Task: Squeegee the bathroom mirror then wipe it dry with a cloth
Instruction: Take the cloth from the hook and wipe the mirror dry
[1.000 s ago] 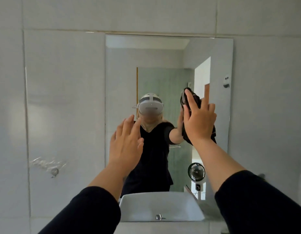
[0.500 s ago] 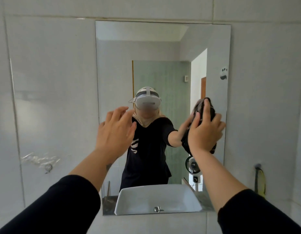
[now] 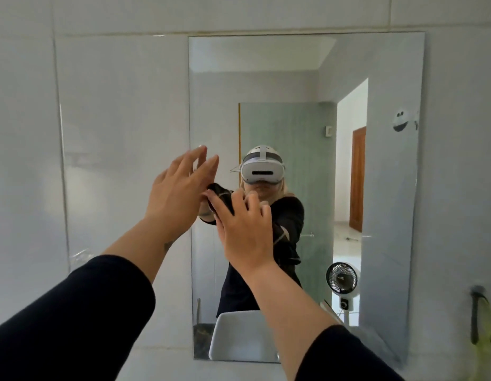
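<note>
The frameless bathroom mirror (image 3: 390, 188) hangs on a white tiled wall and fills the middle and right of the head view. My right hand (image 3: 245, 232) presses a dark cloth (image 3: 221, 196) flat against the glass in the mirror's left-middle part; most of the cloth is hidden under the palm and fingers. My left hand (image 3: 178, 196) is raised beside it at the mirror's left edge, fingers spread, holding nothing. No squeegee shows clearly.
A dark hook with a yellow-green item (image 3: 483, 323) hangs on the wall right of the mirror. The reflection shows a white basin (image 3: 239, 336), a small fan (image 3: 341, 279), a glass shower door and an open doorway. White tiles (image 3: 115, 133) surround the mirror.
My right hand slid the cloth from the mirror's right side leftward to beside my left hand. The view shifted left, so the mirror now sits further right.
</note>
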A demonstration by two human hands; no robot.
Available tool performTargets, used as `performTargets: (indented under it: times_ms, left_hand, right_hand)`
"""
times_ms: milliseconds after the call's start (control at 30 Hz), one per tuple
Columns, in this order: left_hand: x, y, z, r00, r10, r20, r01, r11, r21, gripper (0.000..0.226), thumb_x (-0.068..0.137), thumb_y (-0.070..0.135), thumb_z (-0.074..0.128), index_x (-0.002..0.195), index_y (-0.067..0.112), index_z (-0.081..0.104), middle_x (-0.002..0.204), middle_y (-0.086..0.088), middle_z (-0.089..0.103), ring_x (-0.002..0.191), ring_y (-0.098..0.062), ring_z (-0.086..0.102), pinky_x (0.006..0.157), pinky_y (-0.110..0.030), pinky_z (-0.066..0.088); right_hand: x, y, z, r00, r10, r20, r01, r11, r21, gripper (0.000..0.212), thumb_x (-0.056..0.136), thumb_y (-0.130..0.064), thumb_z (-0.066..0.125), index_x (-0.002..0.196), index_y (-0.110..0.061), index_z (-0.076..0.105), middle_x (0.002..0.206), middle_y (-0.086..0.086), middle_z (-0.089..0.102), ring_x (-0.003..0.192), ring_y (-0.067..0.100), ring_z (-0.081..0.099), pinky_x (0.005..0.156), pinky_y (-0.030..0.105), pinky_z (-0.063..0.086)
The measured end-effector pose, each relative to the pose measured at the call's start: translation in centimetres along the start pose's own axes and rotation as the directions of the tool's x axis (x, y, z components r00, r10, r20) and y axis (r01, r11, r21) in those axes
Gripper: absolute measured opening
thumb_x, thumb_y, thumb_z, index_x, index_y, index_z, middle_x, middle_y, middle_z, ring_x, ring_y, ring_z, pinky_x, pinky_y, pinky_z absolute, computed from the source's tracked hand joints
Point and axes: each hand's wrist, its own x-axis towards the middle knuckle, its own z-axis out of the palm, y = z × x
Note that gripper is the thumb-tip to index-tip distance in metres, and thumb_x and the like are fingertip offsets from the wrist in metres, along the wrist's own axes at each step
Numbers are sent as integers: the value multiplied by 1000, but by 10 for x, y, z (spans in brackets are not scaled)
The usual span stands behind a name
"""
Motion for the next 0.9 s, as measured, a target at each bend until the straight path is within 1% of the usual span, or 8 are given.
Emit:
performTargets:
  times_ms: [100, 233, 333, 433, 500, 633, 767, 900]
  left_hand:
    - [-1, -1, 2, 1000, 24, -1, -24, 1000, 11, 76, 86, 11, 62, 148, 29, 22, 158, 0, 16, 142, -26, 22, 105, -49, 38]
    - [-2, 3, 1, 1000, 0, 16, 0, 1000, 7, 79, 85, 8, 61, 149, 29, 19, 159, 0, 12, 144, -26, 17, 109, -52, 32]
    - [-2, 9, 1, 999, -31, 32, 30, 999, 26, 84, 84, 10, 63, 149, 28, 15, 159, 0, 7, 145, -26, 13, 112, -54, 28]
    - [-3, 18, 3, 995, -90, 40, 89, 996, 26, 80, 86, 26, 60, 150, 28, 12, 160, 2, 3, 146, -23, 5, 115, -56, 16]
    - [-7, 28, 5, 997, -71, -3, 71, 997, 29, 77, 88, 35, 58, 150, 28, 12, 160, 2, 4, 146, -23, 3, 114, -57, 13]
    - [-8, 41, 16, 999, -32, -1, 32, 999, 2, 72, 90, 33, 58, 148, 30, 14, 159, -1, 7, 146, -25, 5, 115, -55, 17]
    - [-6, 39, 21, 999, -36, 23, 36, 999, -22, 75, 89, 25, 61, 149, 28, 16, 159, -3, 5, 145, -26, 4, 113, -50, 27]
    - [-7, 41, 19, 997, -77, 27, 79, 994, -81, 78, 87, 16, 64, 149, 30, 18, 158, 2, 4, 144, -23, 3, 97, -48, 45]
  right_hand:
    - [-5, -3, 4, 1000, -15, -3, 15, 1000, -11, 56, 90, -29, 58, 141, -28, 36, 115, 16, 53, 100, 38, 53, 79, 50, 46]
    - [-5, 14, -1, 998, -58, -9, 58, 998, -15, 51, 93, -30, 54, 141, -30, 37, 114, 15, 55, 100, 36, 53, 80, 47, 45]
    - [-7, 43, -10, 997, 52, -57, -50, 998, 23, 45, 95, -32, 50, 138, -30, 41, 110, 12, 58, 96, 32, 53, 76, 43, 47]
    - [-12, 83, -20, 984, 146, -99, -145, 989, 20, 42, 96, -34, 47, 137, -30, 42, 105, 11, 58, 88, 28, 51, 70, 38, 45]
    - [-18, 110, -27, 971, 205, -120, -206, 978, 2, 43, 94, -33, 50, 137, -29, 42, 101, 12, 57, 85, 28, 50, 67, 37, 43]
    - [-33, 154, -38, 893, 400, -205, -407, 913, 10, 41, 93, -32, 48, 133, -23, 48, 98, 17, 57, 82, 34, 51, 63, 40, 45]
    - [-57, 189, -42, 808, 532, -254, -545, 838, 21, 41, 92, -27, 52, 133, -19, 48, 97, 21, 56, 83, 38, 52, 62, 41, 44]
    - [-80, 202, -41, 737, 633, -235, -643, 765, 43, 42, 94, -25, 50, 135, -19, 45, 105, 24, 53, 91, 40, 51, 66, 45, 45]
